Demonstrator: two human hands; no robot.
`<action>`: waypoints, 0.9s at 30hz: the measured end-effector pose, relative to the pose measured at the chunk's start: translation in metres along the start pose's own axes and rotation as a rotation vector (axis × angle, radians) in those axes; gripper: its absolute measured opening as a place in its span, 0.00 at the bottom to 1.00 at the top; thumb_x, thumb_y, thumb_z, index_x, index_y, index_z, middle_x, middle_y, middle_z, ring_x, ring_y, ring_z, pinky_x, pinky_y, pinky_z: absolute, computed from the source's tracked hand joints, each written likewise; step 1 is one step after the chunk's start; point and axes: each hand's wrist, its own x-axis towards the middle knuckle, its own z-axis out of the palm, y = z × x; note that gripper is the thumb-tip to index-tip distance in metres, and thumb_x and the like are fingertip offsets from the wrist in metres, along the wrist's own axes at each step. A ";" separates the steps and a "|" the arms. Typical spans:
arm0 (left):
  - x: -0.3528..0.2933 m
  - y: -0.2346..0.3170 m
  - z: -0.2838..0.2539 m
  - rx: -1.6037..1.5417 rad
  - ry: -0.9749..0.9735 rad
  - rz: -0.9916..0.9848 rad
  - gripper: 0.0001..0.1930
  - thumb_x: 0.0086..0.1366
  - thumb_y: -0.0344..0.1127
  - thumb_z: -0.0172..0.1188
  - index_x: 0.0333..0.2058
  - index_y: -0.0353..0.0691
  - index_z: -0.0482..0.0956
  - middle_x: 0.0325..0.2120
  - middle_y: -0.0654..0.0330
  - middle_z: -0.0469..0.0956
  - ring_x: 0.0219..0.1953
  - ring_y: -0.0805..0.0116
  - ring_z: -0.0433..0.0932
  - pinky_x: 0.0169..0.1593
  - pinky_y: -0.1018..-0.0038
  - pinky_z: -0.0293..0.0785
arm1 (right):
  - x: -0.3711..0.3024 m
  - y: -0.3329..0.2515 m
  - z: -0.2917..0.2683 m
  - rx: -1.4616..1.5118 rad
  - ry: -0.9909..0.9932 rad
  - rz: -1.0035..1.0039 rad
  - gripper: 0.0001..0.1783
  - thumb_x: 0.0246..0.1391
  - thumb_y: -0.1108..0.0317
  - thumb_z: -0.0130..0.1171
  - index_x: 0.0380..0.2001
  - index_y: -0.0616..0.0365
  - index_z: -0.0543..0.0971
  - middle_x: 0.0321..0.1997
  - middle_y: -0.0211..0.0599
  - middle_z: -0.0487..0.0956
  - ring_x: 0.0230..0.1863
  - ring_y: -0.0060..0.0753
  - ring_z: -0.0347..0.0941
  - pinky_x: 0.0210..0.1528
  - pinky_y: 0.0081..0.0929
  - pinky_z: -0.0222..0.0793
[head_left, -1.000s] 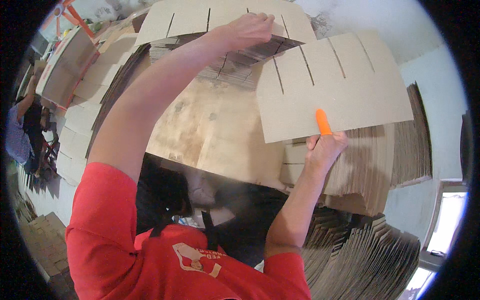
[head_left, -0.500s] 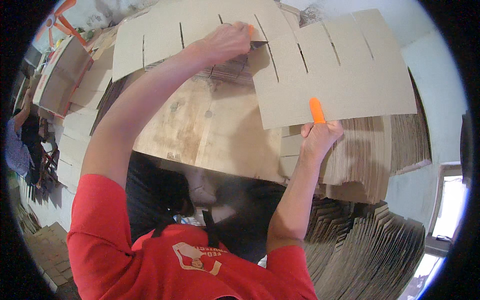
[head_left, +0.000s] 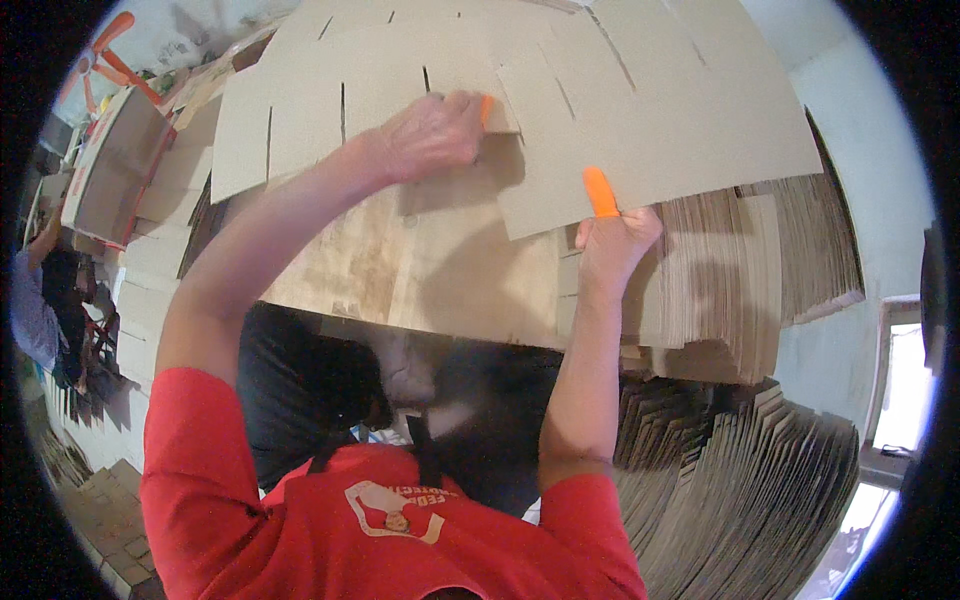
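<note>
My left hand (head_left: 432, 138) is closed on the near edge of a slotted cardboard sheet (head_left: 305, 125) at the left, an orange cover showing at its thumb. A second slotted cardboard sheet (head_left: 655, 130) lies to the right, tilted and partly over the first. Its near edge is pinched in my right hand (head_left: 622, 245), with an orange thumb cover (head_left: 600, 192) flat on top and the fingers underneath. Narrow dark slots run through both sheets. Where the sheets meet, beside my left hand, I cannot tell whether their slots engage.
Below the sheets is a wooden tabletop (head_left: 370, 265). Stacked cardboard (head_left: 710, 285) stands at its right, and more upright pieces (head_left: 740, 490) are packed lower right. At the far left are a carton (head_left: 115, 165), an orange fan (head_left: 100, 60) and another person (head_left: 40, 300).
My left hand has come nearer with the left sheet. My right hand has moved away and a little left, carrying the right sheet's near edge with it.
</note>
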 end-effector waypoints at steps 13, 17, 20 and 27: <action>-0.003 0.012 -0.019 -0.434 0.343 -0.182 0.10 0.61 0.36 0.57 0.40 0.40 0.76 0.38 0.56 0.76 0.40 0.56 0.77 0.41 0.68 0.77 | 0.002 0.013 0.024 -0.342 0.003 -0.392 0.05 0.46 0.77 0.65 0.26 0.68 0.79 0.19 0.26 0.75 0.20 0.18 0.62 0.23 0.28 0.62; 0.029 -0.049 0.034 -0.104 0.205 -0.421 0.23 0.59 0.37 0.58 0.52 0.36 0.70 0.49 0.48 0.73 0.55 0.47 0.68 0.57 0.59 0.66 | 0.009 0.026 0.024 -0.225 -0.023 -0.307 0.04 0.45 0.78 0.64 0.25 0.68 0.79 0.17 0.24 0.74 0.20 0.17 0.60 0.23 0.27 0.62; 0.046 -0.038 0.038 -0.120 0.051 -0.522 0.22 0.64 0.35 0.54 0.57 0.37 0.66 0.55 0.46 0.69 0.60 0.44 0.63 0.63 0.56 0.58 | 0.014 0.036 0.017 -0.301 -0.004 -0.297 0.03 0.45 0.79 0.64 0.24 0.68 0.79 0.16 0.24 0.74 0.20 0.16 0.60 0.23 0.27 0.62; 0.059 -0.086 0.071 -0.206 -0.062 -0.399 0.17 0.66 0.40 0.54 0.48 0.35 0.70 0.47 0.46 0.73 0.53 0.48 0.68 0.58 0.55 0.62 | 0.011 0.028 0.015 -0.367 -0.021 -0.271 0.03 0.45 0.81 0.62 0.22 0.68 0.77 0.16 0.29 0.74 0.21 0.16 0.63 0.24 0.26 0.64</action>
